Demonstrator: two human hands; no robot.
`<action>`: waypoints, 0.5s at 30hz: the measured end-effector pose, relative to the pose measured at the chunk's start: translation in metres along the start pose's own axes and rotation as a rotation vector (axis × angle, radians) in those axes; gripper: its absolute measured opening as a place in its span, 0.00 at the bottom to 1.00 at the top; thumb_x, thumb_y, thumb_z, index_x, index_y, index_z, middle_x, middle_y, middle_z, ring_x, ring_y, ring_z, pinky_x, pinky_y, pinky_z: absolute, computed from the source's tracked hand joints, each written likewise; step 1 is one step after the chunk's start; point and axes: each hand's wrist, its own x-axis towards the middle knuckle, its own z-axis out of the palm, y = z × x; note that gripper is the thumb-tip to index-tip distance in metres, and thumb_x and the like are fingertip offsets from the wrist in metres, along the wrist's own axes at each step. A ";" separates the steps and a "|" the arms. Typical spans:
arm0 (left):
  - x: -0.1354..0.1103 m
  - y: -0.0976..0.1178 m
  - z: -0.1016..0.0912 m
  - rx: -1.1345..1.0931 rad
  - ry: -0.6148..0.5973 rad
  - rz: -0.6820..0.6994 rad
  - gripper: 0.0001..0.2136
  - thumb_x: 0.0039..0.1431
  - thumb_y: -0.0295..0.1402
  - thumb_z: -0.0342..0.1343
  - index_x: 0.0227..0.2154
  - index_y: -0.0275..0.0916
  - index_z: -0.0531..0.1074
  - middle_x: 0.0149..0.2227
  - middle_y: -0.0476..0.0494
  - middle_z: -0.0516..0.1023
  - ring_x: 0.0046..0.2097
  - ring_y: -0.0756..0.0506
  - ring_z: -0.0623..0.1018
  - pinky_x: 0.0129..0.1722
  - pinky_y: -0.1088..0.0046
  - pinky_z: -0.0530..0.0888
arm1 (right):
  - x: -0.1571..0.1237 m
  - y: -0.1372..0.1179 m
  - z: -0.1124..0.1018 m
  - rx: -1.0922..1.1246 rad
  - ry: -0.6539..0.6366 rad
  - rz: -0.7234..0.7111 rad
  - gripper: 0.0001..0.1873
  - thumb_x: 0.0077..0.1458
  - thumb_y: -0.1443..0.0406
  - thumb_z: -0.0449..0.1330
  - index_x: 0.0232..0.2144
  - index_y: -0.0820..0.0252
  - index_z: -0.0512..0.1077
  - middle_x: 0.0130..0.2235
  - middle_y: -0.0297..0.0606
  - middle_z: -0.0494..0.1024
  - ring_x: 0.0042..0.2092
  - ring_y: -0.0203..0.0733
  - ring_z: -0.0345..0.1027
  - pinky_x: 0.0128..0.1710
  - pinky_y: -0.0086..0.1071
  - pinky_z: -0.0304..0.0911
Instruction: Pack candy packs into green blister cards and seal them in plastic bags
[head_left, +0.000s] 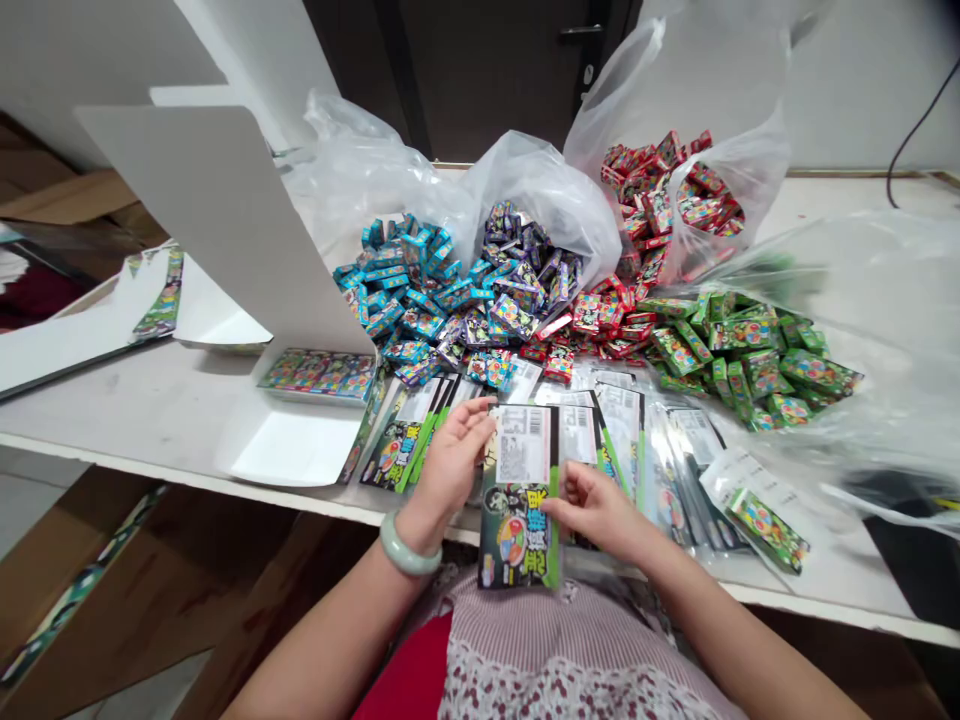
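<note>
White worktop is backed by a dark door. At left, printed packs are held in an open white carton; blue boxes are heaped beyond. The upper left edge of a flat printed pouch is pinched by the left hand, its long axis pointed away from the body. Its right edge is grasped lower down by the right hand. Behind, purple boxes, then red boxes, are partly bagged in clear plastic; green boxes are piled rightmost.
</note>
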 end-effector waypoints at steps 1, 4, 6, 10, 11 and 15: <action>0.003 0.002 0.004 -0.012 0.019 0.035 0.16 0.52 0.36 0.64 0.43 0.37 0.71 0.33 0.48 0.77 0.33 0.52 0.76 0.33 0.78 0.73 | -0.002 0.000 0.000 0.020 -0.025 -0.005 0.11 0.48 0.61 0.64 0.26 0.56 0.63 0.25 0.29 0.69 0.26 0.33 0.64 0.26 0.29 0.62; 0.005 0.001 0.010 0.013 -0.003 0.093 0.15 0.52 0.33 0.64 0.43 0.37 0.72 0.34 0.47 0.77 0.36 0.51 0.77 0.36 0.78 0.73 | -0.008 -0.012 -0.006 0.109 0.021 -0.084 0.15 0.49 0.62 0.64 0.39 0.54 0.65 0.34 0.33 0.74 0.36 0.38 0.71 0.37 0.33 0.67; 0.002 -0.001 0.011 0.060 -0.038 0.115 0.16 0.53 0.32 0.63 0.46 0.39 0.72 0.36 0.47 0.77 0.38 0.51 0.76 0.38 0.78 0.73 | -0.010 -0.026 -0.012 0.121 0.165 -0.178 0.26 0.47 0.62 0.65 0.47 0.51 0.60 0.37 0.34 0.74 0.39 0.39 0.71 0.39 0.34 0.68; -0.002 0.001 0.007 0.125 -0.088 0.163 0.21 0.54 0.31 0.62 0.52 0.44 0.69 0.38 0.47 0.76 0.37 0.51 0.76 0.37 0.78 0.74 | -0.010 -0.046 -0.020 0.003 0.333 -0.300 0.30 0.50 0.63 0.63 0.52 0.50 0.55 0.35 0.32 0.74 0.32 0.35 0.71 0.33 0.31 0.68; -0.003 0.002 0.005 0.141 -0.099 0.175 0.20 0.54 0.30 0.62 0.51 0.45 0.70 0.39 0.47 0.76 0.37 0.51 0.76 0.37 0.78 0.74 | -0.010 -0.047 -0.020 -0.043 0.344 -0.317 0.28 0.52 0.63 0.62 0.52 0.51 0.56 0.36 0.32 0.74 0.32 0.34 0.70 0.32 0.30 0.67; -0.007 0.012 0.001 0.256 -0.191 0.143 0.14 0.53 0.31 0.63 0.44 0.42 0.74 0.39 0.46 0.77 0.36 0.52 0.76 0.36 0.78 0.74 | -0.016 -0.046 -0.019 -0.209 0.299 -0.339 0.18 0.56 0.65 0.58 0.49 0.52 0.63 0.37 0.34 0.74 0.32 0.34 0.70 0.30 0.30 0.67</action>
